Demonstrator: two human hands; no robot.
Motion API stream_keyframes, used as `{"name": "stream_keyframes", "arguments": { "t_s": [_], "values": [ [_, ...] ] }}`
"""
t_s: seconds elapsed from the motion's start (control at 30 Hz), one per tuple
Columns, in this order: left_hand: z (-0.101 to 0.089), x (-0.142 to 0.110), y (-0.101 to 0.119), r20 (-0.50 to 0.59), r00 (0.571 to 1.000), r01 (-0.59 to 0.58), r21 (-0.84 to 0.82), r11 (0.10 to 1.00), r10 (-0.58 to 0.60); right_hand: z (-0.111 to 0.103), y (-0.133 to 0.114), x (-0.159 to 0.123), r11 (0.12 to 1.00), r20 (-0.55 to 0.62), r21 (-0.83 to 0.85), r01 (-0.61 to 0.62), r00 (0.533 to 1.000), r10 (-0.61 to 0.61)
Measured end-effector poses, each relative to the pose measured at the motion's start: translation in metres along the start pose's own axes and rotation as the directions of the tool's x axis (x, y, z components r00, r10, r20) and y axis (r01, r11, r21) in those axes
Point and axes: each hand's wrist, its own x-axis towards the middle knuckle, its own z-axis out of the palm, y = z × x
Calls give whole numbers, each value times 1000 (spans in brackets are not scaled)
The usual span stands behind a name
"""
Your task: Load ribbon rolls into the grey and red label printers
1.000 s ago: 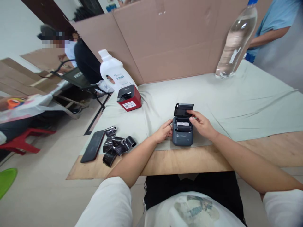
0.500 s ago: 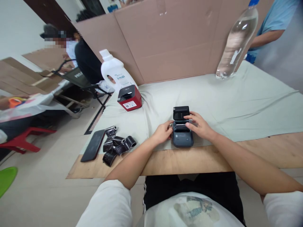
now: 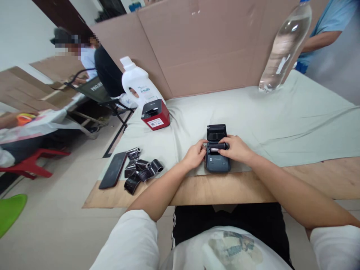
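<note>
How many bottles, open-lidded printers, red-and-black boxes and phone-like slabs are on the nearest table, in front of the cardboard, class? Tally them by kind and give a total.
Bottles: 2 (white handled bottle, clear bottle)
Open-lidded printer: 1
Red-and-black box: 1
Phone-like slab: 1
Total: 5

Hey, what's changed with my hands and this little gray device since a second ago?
Your right hand moved from the lid down toward you and now seems to grip the dark roll inside the gray device. Your left hand stays at its left side; the lid remains open, and the loose black rolls haven't moved.
</note>
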Motion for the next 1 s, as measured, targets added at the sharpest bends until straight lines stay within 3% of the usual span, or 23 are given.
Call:
{"name": "stream_keyframes", "arguments": {
  "t_s": [0.1,0.2,0.6,0.9,1.0],
  "values": [
    [0,1,-2,3,1000,-6,12,1000,6,-10,-9,2,991,78,-123,-61,994,71],
    [1,1,-1,4,1000,-2,14,1000,2,-15,-12,5,985,148,-144,-100,982,121],
    [-1,1,1,33,999,9,19,1000,-9,-13,-14,10,981,187,-168,-96,974,127],
    [1,3,-4,34,999,29,3,1000,-29,-2,5,9,990,109,123,-72,992,59],
    [2,1,-4,-61,993,-96,29,995,98,-1,8,8,945,110,307,-116,990,85]
  ]
}}
